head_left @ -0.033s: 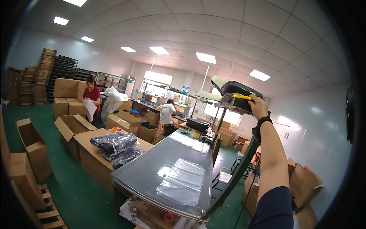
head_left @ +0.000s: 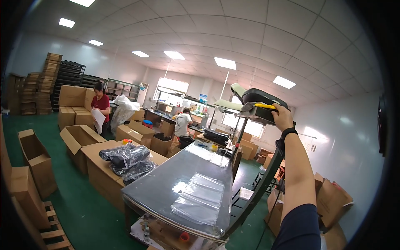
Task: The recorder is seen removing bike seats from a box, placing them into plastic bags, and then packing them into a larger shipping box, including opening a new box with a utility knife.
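Observation:
My right hand (head_left: 283, 116) is raised at the upper right, its fingers closed on a slim yellow utility knife (head_left: 265, 106). The knife lies level along the edge of a high shelf (head_left: 263, 114). Just above it on that shelf rests a black moulded case (head_left: 262, 96), with a pale item (head_left: 237, 89) to its left. Below stands a dark-topped workbench (head_left: 158, 187), where flat clear plastic bags (head_left: 199, 198) are spread. My left hand is outside the picture.
Plastic-wrapped black items (head_left: 127, 156) sit on a large carton (head_left: 98, 173) left of the bench. Open cartons (head_left: 37, 162) and a wooden pallet (head_left: 54, 229) stand further left. Two people work beyond, one in a red top (head_left: 100, 104), one in white (head_left: 182, 125). A slanting post (head_left: 260, 187) rises beside my right arm.

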A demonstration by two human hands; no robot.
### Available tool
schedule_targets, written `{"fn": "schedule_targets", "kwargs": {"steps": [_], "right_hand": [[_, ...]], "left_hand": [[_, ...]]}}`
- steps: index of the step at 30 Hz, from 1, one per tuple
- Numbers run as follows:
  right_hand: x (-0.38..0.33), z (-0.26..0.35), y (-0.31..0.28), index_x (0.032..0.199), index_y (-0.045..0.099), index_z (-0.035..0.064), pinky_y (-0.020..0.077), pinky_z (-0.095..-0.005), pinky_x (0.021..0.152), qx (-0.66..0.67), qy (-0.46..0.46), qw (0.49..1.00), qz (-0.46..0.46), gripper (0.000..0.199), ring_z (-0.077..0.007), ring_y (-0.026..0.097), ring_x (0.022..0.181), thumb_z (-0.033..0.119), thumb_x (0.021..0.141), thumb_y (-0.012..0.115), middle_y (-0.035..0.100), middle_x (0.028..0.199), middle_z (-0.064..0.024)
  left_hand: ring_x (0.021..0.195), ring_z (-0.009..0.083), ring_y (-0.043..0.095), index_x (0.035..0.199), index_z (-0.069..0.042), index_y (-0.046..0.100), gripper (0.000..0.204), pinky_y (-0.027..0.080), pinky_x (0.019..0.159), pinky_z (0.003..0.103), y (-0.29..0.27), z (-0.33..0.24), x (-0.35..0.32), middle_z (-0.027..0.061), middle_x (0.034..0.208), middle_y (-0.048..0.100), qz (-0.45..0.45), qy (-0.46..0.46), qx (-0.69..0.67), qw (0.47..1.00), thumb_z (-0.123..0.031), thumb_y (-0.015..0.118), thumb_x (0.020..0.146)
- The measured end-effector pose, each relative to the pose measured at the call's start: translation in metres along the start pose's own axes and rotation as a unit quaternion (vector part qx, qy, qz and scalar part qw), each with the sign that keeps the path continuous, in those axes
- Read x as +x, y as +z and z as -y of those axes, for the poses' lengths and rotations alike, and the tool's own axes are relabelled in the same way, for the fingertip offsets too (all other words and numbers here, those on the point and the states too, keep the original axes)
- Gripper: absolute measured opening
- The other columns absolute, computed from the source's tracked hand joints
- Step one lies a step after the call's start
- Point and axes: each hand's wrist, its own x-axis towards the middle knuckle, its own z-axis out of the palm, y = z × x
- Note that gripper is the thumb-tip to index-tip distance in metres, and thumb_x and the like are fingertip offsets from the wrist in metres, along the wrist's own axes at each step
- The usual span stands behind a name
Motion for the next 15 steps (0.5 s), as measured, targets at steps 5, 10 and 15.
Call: {"fn": "schedule_targets", "kwargs": {"steps": [5,10,15], "right_hand": [[-0.005,-0.003,0.005,0.126,0.047,0.0099,0.0429,-0.0376,0.093,-0.019,-0.026,0.999,0.012,0.054,-0.0321,0.052,0.109,0.011,0.075,0.064,0.054,0.119,-0.0172],[-0.01,0.023,0.016,0.139,0.027,0.0129,0.0317,-0.039,0.106,-0.033,0.0,0.999,0.019,0.081,-0.0352,0.031,0.129,0.005,0.067,0.064,0.033,0.137,-0.0222],[-0.005,-0.013,0.034,0.139,0.027,0.0119,0.026,-0.0413,0.109,0.014,-0.072,0.997,-0.034,0.086,-0.0352,0.028,0.131,0.004,0.063,0.067,0.029,0.14,-0.02]], "left_hand": [[0.083,0.0364,0.062,0.078,-0.007,0.068,0.022,0.051,0.071,0.044,-0.012,-0.003,0.02,0.0196,0.086,0.064,-0.006,0.006,0.027,1.0,-0.027,0.063,0.072],[0.082,0.0365,0.062,0.077,-0.006,0.068,0.021,0.051,0.07,0.044,-0.001,-0.015,0.033,0.0199,0.085,0.064,-0.008,-0.002,0.037,0.999,-0.026,0.064,0.071],[0.082,0.0365,0.062,0.076,-0.006,0.068,0.021,0.051,0.07,0.044,0.058,-0.048,-0.011,0.0201,0.084,0.064,0.019,-0.055,0.002,0.998,-0.025,0.064,0.07]]}}
